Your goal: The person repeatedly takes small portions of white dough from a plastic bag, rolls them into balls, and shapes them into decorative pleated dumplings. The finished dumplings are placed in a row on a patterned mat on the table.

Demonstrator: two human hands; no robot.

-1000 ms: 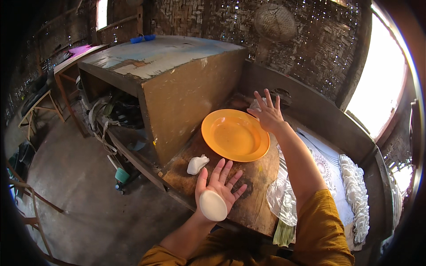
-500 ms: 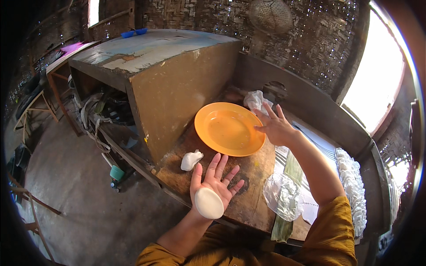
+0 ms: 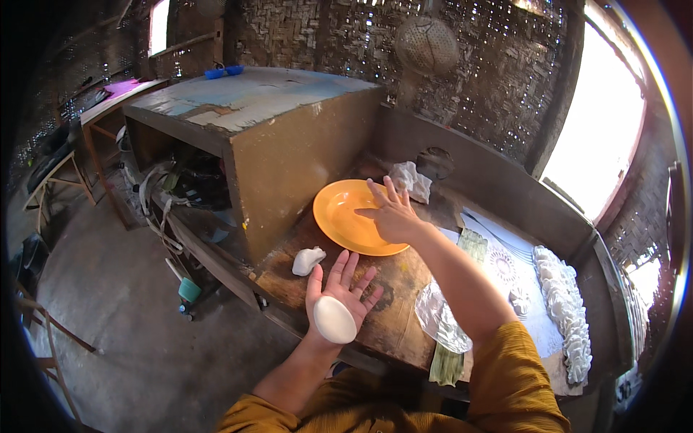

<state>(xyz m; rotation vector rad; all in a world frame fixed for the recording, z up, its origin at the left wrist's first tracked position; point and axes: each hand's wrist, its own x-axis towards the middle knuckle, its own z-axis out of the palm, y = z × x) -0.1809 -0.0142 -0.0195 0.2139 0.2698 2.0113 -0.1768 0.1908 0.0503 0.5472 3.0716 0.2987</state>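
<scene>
Nearest: bare grey concrete floor (image 3: 123, 339), then worn brown wooden worktop (image 3: 393, 317) with front edge close to the body. Left hand (image 3: 339, 289) palm up above that edge, fingers spread and relaxed, one smooth white oval disc of dough (image 3: 334, 319) lying flat on the heel of the palm, not pinched. One irregular white lump of dough (image 3: 307, 260) on the worktop just left of the hand, apart from it. One clear crinkled plastic sheet (image 3: 442, 325) to the right, near the mustard sleeve. Right hand (image 3: 392, 213) farther out, palm down, fingers fanned, resting on one round orange plastic plate (image 3: 346, 216) set flat beside a large brown wooden cabinet (image 3: 289, 144). One crumpled white bag (image 3: 413, 180) beyond. Woven bamboo wall (image 3: 325, 36) behind; one round woven basket (image 3: 426, 45) hanging there.
</scene>
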